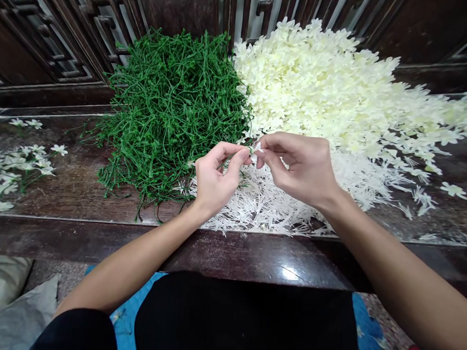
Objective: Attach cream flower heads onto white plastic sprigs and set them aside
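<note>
Black lap (241, 321), table edge (261, 257); hands (214, 178) (301, 166) pinching flower (255, 150).

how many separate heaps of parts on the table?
4: green stems back centre; cream petals back right; white spiky pieces under the hands; finished flowers far left, partly cut off.

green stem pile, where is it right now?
In the head view, the green stem pile sits on the wooden table, left of centre, touching the cream flower heap on its right, just behind the left hand.
</note>
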{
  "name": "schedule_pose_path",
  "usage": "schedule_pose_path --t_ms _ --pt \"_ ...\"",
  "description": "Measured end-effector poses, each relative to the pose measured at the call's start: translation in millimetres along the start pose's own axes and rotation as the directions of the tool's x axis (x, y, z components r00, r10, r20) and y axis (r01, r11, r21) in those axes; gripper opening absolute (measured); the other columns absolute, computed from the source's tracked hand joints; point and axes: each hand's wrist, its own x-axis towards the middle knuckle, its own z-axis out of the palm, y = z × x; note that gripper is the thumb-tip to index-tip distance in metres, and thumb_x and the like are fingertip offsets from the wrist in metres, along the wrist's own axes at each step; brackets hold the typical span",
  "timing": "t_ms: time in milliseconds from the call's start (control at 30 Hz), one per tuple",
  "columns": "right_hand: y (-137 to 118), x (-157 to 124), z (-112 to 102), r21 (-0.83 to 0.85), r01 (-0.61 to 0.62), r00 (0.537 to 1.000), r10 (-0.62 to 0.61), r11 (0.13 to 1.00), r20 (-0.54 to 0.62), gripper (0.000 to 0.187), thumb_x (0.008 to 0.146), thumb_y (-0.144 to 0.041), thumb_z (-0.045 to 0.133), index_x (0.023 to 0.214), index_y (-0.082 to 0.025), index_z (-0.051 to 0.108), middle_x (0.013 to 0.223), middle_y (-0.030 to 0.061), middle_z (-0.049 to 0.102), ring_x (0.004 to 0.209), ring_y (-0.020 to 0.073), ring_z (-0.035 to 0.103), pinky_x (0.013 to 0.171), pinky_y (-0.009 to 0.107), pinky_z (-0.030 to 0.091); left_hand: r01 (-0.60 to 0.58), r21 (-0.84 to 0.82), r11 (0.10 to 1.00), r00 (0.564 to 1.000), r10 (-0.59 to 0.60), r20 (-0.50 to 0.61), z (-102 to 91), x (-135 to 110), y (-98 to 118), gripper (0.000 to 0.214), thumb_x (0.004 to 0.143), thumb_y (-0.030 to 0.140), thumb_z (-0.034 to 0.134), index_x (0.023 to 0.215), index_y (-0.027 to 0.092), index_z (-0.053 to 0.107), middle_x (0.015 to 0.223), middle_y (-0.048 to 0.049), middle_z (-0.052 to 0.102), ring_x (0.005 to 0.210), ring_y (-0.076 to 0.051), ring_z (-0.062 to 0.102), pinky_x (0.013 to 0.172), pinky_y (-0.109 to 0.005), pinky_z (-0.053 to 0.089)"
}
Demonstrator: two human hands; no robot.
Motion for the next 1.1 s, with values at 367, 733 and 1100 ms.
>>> schedule_pose_path --t_ms 367,733,1100 --pt "-2.1 -0.9 1.3 -0.155 0.186 0.979 -0.196 0.97 -0.053 0.021 0.086 -0.005 0.055 0.082 -0.023 0.064 0.065 0.0003 0.067 0.057 0.0145 0.063 0.05 0.027 0.049 -0.11 0.078 0.991 0.994 0.11 0.008 -2.3 -2.9 1.4 0.01 0.091 0.024 0.063 0.085 0.018 0.066 0.074 -0.0013 0.072 0.07 -0.011 0.069 0.066 -0.024 0.054" --pt "-7.9 -1.8 3.7 -0.249 0.21 0.972 -0.229 0.945 -0.049 0.022 0.089 -0.006 0.05 0.08 -0.023 0.062 0.064 0.0007 0.066 0.057 0.0147 0.062 0.052 0.029 0.049 -0.13 0.095 0.987 0.992 0.129 0.01 -2.0 -5.2 1.7 0.013 0.093 0.027 0.062 0.084 0.018 0.065 0.073 0.0 0.07 0.069 -0.011 0.067 0.068 -0.024 0.054" --pt "-11.3 -4.4 6.1 -0.217 0.06 0.997 -0.069 0.974 -0.032 0.02 0.091 -0.018 0.053 0.079 -0.028 0.067 0.067 0.0043 0.068 0.065 0.0217 0.065 0.06 0.039 0.053 -0.173 0.173 0.969 0.985 0.17 0.031 -3.4 -5.3 0.2 0.012 0.093 0.026 0.058 0.084 0.02 0.063 0.074 -0.0003 0.07 0.067 -0.011 0.065 0.065 -0.025 0.052"
